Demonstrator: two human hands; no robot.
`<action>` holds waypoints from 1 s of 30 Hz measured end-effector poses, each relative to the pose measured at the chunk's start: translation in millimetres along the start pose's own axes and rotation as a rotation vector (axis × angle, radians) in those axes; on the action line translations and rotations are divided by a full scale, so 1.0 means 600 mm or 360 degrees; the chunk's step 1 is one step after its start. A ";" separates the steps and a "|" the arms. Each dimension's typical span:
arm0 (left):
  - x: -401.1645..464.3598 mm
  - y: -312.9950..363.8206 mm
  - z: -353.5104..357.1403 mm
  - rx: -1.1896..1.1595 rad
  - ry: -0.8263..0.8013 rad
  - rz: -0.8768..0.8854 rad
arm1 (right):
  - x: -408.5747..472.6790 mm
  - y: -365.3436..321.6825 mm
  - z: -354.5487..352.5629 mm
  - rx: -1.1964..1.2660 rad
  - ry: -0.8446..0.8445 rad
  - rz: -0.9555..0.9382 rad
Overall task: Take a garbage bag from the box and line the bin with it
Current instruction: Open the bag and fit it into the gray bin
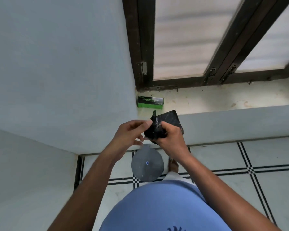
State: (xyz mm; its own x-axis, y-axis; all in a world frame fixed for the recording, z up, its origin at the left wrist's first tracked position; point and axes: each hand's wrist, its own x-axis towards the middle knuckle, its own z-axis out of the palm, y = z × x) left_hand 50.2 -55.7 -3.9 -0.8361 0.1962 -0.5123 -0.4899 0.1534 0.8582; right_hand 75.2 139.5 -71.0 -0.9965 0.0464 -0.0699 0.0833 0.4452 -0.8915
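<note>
- Step in hand: a folded black garbage bag [165, 122] is out of the box and is being worked open; lining has not begun.
- Right hand [169, 139]: closed around the lower, bunched part of the bag, with the flat folded portion projecting up and to the right behind it.
- Left hand [128, 134]: fingers partly curled, thumb and forefinger tips pinching a raised edge of the bag at its upper left.
- Green garbage-bag box [150, 102]: lies on its side on the window sill [223, 99], in the corner against the wall, just beyond the hands and apart from them.
- Bin [147, 163]: stands on the tiled floor [240, 155] directly below the hands. Its grey round lid is on, so no liner is visible.
- Next move, as judged: separate the layers to find the bag's mouth, shake the bag to full length, then remove or lift the lid before inserting it.
- Handling note: thin film tends to cling; peeling the edge apart slowly is advisable.
</note>
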 end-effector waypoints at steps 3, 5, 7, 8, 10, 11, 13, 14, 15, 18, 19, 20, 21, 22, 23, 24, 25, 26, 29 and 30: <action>-0.030 -0.040 -0.052 -0.0055 0.0084 0.0089 | -0.053 -0.023 0.060 0.0108 0.0091 0.0132; -0.050 -0.077 -0.090 -0.0377 0.0135 0.0009 | -0.085 -0.026 0.089 0.0307 0.0179 0.0283; -0.070 -0.109 -0.118 -0.0696 0.0176 -0.0133 | -0.116 -0.026 0.100 0.0467 0.0266 0.0386; -0.083 -0.123 -0.130 -0.0808 0.0177 -0.0196 | -0.134 -0.029 0.105 0.0558 0.0304 0.0446; -0.103 -0.138 -0.148 -0.1031 0.0149 -0.0275 | -0.165 -0.034 0.106 0.0765 0.0332 0.0616; -0.113 -0.142 -0.153 -0.1107 0.0118 -0.0284 | -0.179 -0.035 0.106 0.0785 0.0338 0.0704; -0.129 -0.144 -0.162 -0.1067 0.0039 -0.0190 | -0.203 -0.041 0.108 0.0560 0.0447 0.0848; -0.134 -0.144 -0.163 -0.0975 0.0013 -0.0118 | -0.213 -0.049 0.109 0.0356 0.0555 0.0887; -0.142 -0.144 -0.162 -0.0867 0.0000 -0.0047 | -0.224 -0.066 0.109 0.0149 0.0682 0.0883; -0.168 -0.143 -0.152 -0.0515 -0.0098 0.0105 | -0.239 -0.138 0.107 0.0253 0.0515 0.0674; -0.179 -0.141 -0.147 -0.0457 -0.0201 0.0124 | -0.238 -0.161 0.108 0.0469 0.0303 0.0687; -0.188 -0.140 -0.142 -0.0427 -0.0316 0.0127 | -0.235 -0.173 0.111 0.0615 0.0127 0.0727; -0.197 -0.143 -0.139 -0.0418 -0.0412 0.0122 | -0.233 -0.179 0.113 0.0697 0.0019 0.0730; -0.202 -0.147 -0.136 -0.0418 -0.0456 0.0114 | -0.230 -0.176 0.113 0.0746 -0.0019 0.0717; -0.206 -0.153 -0.134 -0.0444 -0.0440 0.0108 | -0.226 -0.169 0.110 0.0819 -0.0011 0.0705; -0.209 -0.156 -0.131 -0.0500 -0.0370 0.0102 | -0.222 -0.160 0.104 0.0909 0.0012 0.0698; -0.209 -0.160 -0.130 -0.0585 -0.0283 0.0085 | -0.220 -0.150 0.097 0.0982 0.0046 0.0696; -0.211 -0.164 -0.130 -0.0696 -0.0206 0.0058 | -0.220 -0.141 0.090 0.1032 0.0088 0.0701; -0.220 -0.172 -0.123 -0.1146 -0.0014 0.0035 | -0.215 -0.111 0.061 0.1146 0.0162 0.0802; -0.223 -0.176 -0.123 -0.1292 0.0040 0.0031 | -0.212 -0.102 0.051 0.1314 0.0161 0.0852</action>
State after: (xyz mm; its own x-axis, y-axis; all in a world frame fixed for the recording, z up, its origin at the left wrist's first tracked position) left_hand 195.9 -170.0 -23.7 -0.8469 0.1681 -0.5046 -0.4934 -0.6023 0.6275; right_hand 196.6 78.8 -21.5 -0.8207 0.1531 -0.5505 0.4509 -0.4182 -0.7885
